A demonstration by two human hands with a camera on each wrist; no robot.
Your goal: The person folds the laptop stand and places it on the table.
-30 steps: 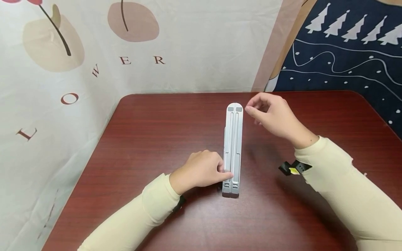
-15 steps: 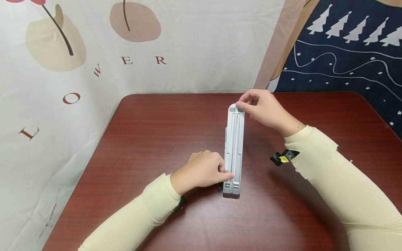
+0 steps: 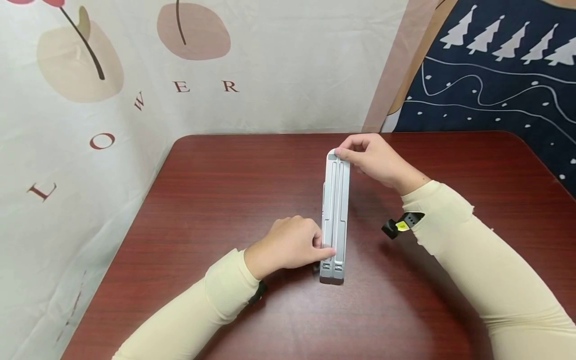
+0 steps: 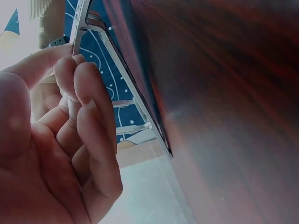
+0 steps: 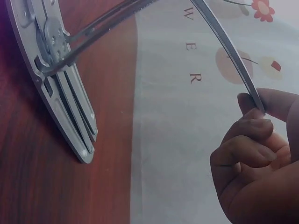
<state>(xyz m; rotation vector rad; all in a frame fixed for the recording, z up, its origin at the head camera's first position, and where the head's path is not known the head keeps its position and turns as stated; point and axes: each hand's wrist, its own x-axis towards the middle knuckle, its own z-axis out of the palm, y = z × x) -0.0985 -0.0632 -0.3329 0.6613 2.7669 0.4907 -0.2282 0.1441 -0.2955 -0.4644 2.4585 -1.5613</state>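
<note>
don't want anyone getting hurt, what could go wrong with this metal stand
The right hand pinches only the raised tip of the metal stand, so it could slip and drop. The left hand grips close to the near end, where the stand appears to hinge, and might get nipped if it folds.

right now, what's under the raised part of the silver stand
Under the raised part, struts rise from lower rails on the tabletop. What lies directly beneath those rails is covered and can't be seen.
</note>
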